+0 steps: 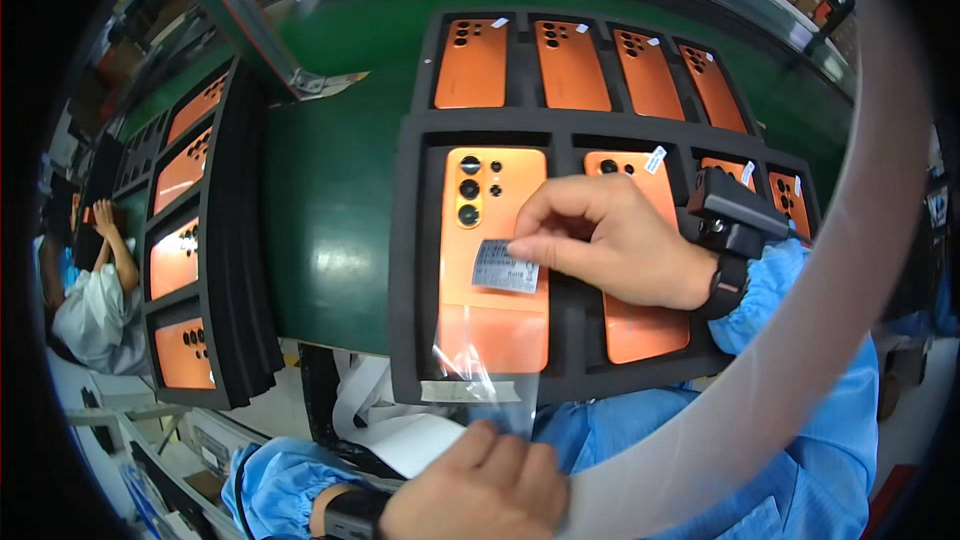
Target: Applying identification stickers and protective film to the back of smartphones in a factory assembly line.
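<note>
Right hand (610, 245) pinching 1 grey label (500, 272); my left hand (475, 488) grips clear film (515, 414). Uneven tugging could crease either.

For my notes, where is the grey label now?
The label is near the head view's centre, pinched by the right hand, over the front tray's leftmost phone.

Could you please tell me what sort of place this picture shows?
Probably a factory line for assembling or packing phones. Rows of matching orange phones lie in black foam trays, the trays rest on a long green work surface, and another person is at the far left.
</note>
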Demonstrator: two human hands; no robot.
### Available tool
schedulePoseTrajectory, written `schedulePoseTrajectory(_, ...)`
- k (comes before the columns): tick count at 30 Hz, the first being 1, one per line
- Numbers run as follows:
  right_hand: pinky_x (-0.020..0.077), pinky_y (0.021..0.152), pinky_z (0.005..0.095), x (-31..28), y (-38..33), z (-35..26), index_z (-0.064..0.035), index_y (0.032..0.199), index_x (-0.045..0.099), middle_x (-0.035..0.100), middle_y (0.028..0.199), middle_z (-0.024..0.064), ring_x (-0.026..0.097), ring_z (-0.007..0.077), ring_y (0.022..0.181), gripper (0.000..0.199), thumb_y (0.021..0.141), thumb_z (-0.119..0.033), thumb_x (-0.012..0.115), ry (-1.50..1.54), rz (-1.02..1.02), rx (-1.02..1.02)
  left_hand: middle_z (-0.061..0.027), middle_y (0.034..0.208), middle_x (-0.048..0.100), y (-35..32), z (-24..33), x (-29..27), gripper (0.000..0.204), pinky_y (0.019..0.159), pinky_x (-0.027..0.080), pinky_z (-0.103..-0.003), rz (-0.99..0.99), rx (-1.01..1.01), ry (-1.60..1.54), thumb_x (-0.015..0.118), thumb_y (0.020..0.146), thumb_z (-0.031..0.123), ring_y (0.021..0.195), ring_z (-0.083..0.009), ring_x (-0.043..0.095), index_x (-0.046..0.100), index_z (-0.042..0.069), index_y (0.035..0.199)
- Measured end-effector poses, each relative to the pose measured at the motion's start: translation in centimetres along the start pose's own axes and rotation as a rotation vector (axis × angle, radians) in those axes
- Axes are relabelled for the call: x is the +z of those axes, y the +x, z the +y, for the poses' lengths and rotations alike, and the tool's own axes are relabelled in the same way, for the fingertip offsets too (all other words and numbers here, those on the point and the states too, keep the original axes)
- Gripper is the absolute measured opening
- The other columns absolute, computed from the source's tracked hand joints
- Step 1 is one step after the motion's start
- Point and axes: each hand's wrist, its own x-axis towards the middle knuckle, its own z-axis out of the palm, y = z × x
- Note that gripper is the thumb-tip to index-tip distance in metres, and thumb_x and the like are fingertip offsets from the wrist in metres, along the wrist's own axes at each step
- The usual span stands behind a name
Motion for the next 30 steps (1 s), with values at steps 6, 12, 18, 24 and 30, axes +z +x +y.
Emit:
schedulePoseTrajectory(6,0.0439,0.058,0.0224,1.1,-0.2,-0.8,0.0006,0.083,0.061,0.061,0.075,0.0037,0.054,0.0075,0.066,0.012,0.083,-0.01,0.065,-0.143,-0.101,0.164,-0.0049,0.059,0.044,1.1,1.1,2.3,0.019,0.051,0.036,-0.029,0.041,0.046,-0.009,0.054,0.063,0.02,0.055,-0.0178,0.048,0.055,0.001,0.059)
schedulePoseTrajectory(12,0.0442,0.058,0.024,1.5,-0.1,-0.5,0.0003,0.082,0.061,0.061,0.074,0.0043,0.055,0.0101,0.064,0.012,0.082,-0.011,0.065,-0.184,-0.132,0.069,-0.0055,0.06,0.049,0.4,1.3,0.7,0.014,0.052,0.038,-0.032,-0.017,0.041,-0.04,0.056,0.061,0.017,0.057,-0.0187,0.051,0.057,0.003,0.06)
schedulePoseTrajectory(18,0.0445,0.057,0.0251,1.6,0.4,-0.9,0.0,0.08,0.061,0.062,0.072,0.0052,0.057,0.0121,0.065,0.012,0.081,-0.011,0.065,-0.227,-0.136,0.078,-0.006,0.06,0.05,0.3,0.7,0.3,0.014,0.053,0.038,-0.032,-0.018,0.057,-0.051,0.055,0.061,0.017,0.056,-0.0192,0.051,0.057,0.003,0.06)
schedulePoseTrajectory(24,0.0444,0.057,0.0257,1.4,0.3,-1.3,0.0001,0.079,0.061,0.062,0.071,0.0057,0.057,0.0131,0.064,0.013,0.081,-0.012,0.065,-0.23,-0.141,0.07,-0.0063,0.06,0.05,0.2,0.8,0.1,0.013,0.052,0.038,-0.031,-0.023,0.051,-0.034,0.055,0.06,0.016,0.055,-0.0187,0.051,0.057,0.003,0.058)
schedulePoseTrajectory(30,0.0444,0.057,0.0258,1.5,0.1,-0.7,0.0004,0.08,0.061,0.061,0.07,0.0061,0.057,0.0133,0.063,0.013,0.081,-0.011,0.065,-0.234,-0.148,0.057,-0.0048,0.055,0.044,-0.3,0.9,2.7,0.02,0.046,0.033,-0.028,0.025,0.052,-0.069,0.053,0.064,0.02,0.05,-0.0166,0.047,0.055,0.001,0.056)
